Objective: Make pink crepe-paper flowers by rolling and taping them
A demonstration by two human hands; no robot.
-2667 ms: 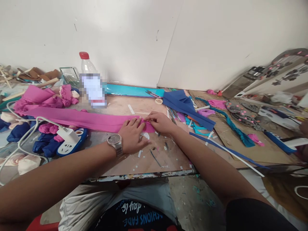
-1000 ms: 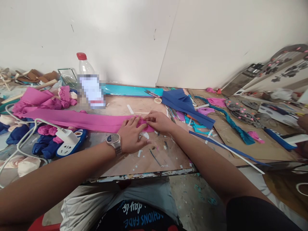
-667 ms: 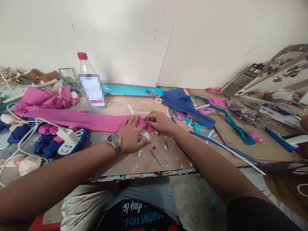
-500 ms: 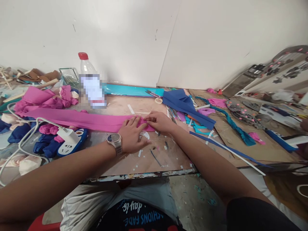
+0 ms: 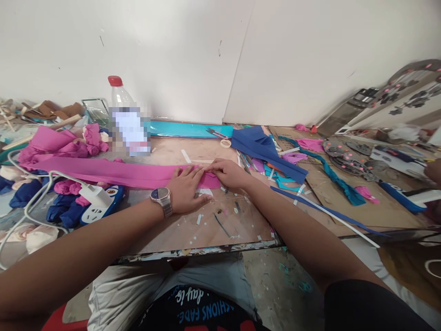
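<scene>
A long pink strip [image 5: 113, 173], which looks like crepe paper or thin cloth, lies across the table from the pink heap on the left to both hands. My left hand [image 5: 188, 188] rests flat near the strip's right end, its fingers stretched out over it and the thumb apart on the table. My right hand [image 5: 229, 174] pinches the strip's upper edge close to the left fingertips, fingers bent together. The strip's end is folded a little there, and a small white piece shows under the left hand.
Pink and blue rolled flowers, a white cable and a blue power strip [image 5: 115, 195] crowd the left. A bottle [image 5: 120, 95] stands behind a phone. Thread snips [image 5: 217, 133], a tape roll [image 5: 225, 143] and dark blue strips [image 5: 257, 142] lie at the back. Another person's hand [image 5: 433, 171] is far right.
My left hand has settled flatter on the strip, its thumb drawn slightly in. My right hand stays at the strip's edge, moved very little. The view has shifted slightly.
</scene>
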